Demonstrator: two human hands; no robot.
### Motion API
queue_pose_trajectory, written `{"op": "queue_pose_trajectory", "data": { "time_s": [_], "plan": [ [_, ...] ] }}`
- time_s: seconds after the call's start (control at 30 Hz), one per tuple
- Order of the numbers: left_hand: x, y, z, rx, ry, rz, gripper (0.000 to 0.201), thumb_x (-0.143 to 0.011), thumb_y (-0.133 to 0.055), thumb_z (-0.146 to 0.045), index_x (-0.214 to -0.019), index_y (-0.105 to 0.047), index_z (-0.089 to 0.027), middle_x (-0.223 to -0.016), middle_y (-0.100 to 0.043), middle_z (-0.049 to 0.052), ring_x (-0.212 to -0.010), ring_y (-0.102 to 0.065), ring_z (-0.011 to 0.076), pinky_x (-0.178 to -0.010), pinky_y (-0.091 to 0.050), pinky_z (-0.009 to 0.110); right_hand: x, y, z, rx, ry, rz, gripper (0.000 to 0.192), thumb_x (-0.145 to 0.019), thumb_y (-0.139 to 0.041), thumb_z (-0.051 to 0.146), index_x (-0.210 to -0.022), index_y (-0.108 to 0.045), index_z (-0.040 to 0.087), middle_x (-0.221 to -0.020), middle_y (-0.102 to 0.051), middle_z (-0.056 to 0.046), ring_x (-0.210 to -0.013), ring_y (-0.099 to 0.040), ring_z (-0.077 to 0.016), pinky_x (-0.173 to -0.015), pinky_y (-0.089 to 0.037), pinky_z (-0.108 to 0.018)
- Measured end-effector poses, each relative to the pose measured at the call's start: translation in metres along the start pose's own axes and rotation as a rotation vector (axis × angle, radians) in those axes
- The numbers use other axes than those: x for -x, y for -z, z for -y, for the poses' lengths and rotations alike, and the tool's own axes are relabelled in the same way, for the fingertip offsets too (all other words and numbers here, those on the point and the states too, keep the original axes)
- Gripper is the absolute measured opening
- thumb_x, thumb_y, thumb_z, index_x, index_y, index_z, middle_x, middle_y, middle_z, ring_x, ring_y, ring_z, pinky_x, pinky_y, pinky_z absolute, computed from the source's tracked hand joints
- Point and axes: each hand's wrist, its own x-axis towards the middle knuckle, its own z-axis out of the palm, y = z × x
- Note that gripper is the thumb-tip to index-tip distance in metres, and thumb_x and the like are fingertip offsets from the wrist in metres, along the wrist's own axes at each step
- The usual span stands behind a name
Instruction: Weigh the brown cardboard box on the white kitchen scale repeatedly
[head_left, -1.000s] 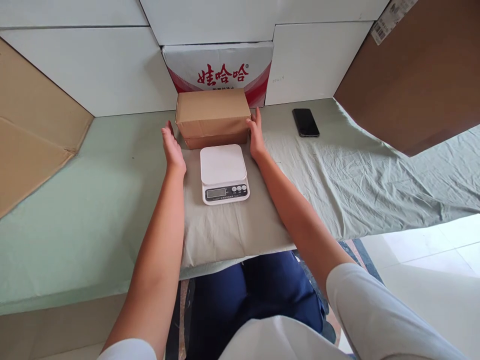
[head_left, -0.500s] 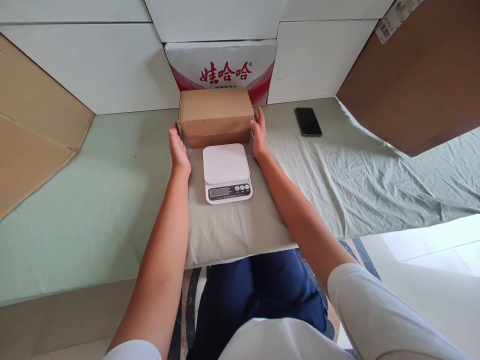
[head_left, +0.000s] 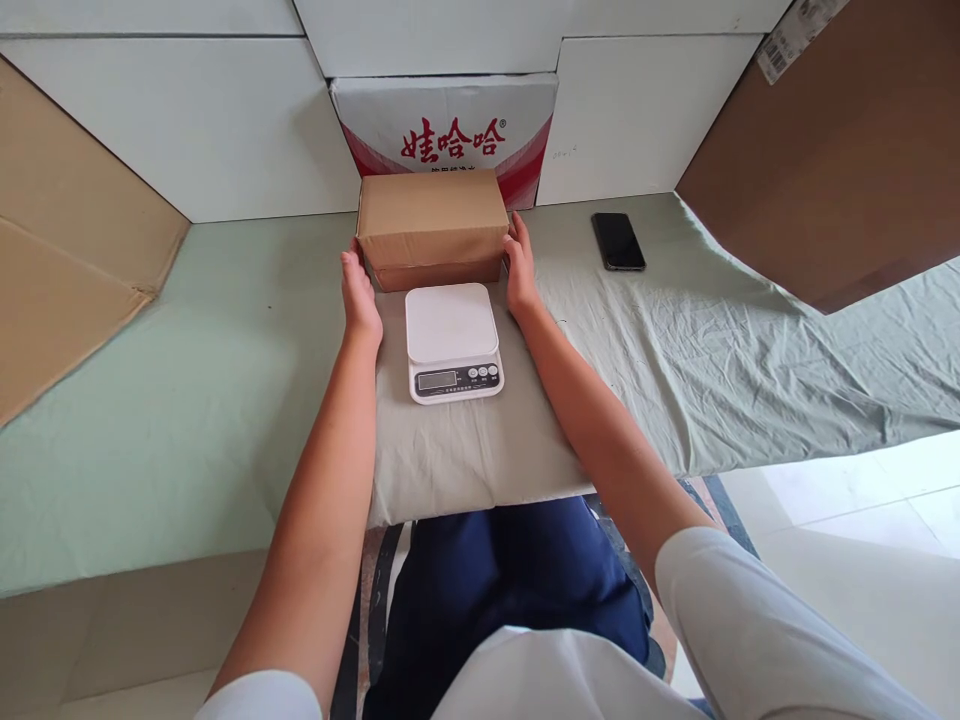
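A brown cardboard box [head_left: 433, 222] rests on the green cloth just behind a white digital scale [head_left: 451, 340]. My left hand [head_left: 359, 291] lies flat against the box's left side and my right hand [head_left: 519, 264] against its right side, so both palms press on the box. The scale's platform is bare and its display faces me.
A black phone [head_left: 618, 241] lies on the cloth to the right. A red-and-white printed carton [head_left: 450, 125] stands behind the box among white boxes [head_left: 225, 130]. Flat cardboard [head_left: 67, 250] leans at the left and a large brown sheet [head_left: 840, 150] at the right.
My left hand has moved right until it touches the box's left side. My right hand stays on the right side. The box has not visibly moved.
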Motion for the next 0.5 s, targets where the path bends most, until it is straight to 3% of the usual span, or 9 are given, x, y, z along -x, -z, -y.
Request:
{"op": "queue_pose_trajectory", "data": {
  "time_s": [0.23, 0.37, 0.5],
  "plan": [
    [0.004, -0.005, -0.004, 0.042, 0.001, 0.015, 0.099, -0.085, -0.027, -0.095, -0.153, -0.053, -0.028, -0.174, -0.041, 0.007, -0.166, -0.028, 0.0229, -0.136, -0.025, 0.039, 0.008, -0.010, 0.016, 0.020, 0.028, 0.032, 0.088, -0.083, -0.039, 0.083, -0.155, -0.039, 0.031, -0.172, -0.041, 0.001, -0.165, -0.031, -0.0231, -0.139, -0.026, -0.046],
    [0.002, -0.005, 0.000, 0.013, 0.066, 0.022, 0.101, -0.093, -0.011, -0.089, -0.157, -0.047, -0.020, -0.174, -0.040, 0.011, -0.168, -0.020, 0.0238, -0.134, -0.024, 0.046, 0.014, -0.017, 0.023, 0.007, 0.045, 0.073, 0.080, -0.082, -0.049, 0.068, -0.152, -0.040, 0.031, -0.168, -0.047, 0.002, -0.159, -0.038, -0.0249, -0.139, -0.027, -0.046],
    [0.002, -0.004, 0.000, 0.038, 0.050, 0.031, 0.101, -0.081, -0.032, -0.099, -0.149, -0.055, -0.028, -0.171, -0.046, 0.008, -0.168, -0.021, 0.0256, -0.136, -0.025, 0.044, 0.016, -0.020, 0.027, 0.025, 0.029, 0.085, 0.083, -0.083, -0.049, 0.071, -0.155, -0.036, 0.031, -0.169, -0.044, 0.001, -0.161, -0.035, -0.0265, -0.139, -0.026, -0.048]
  ]
}}
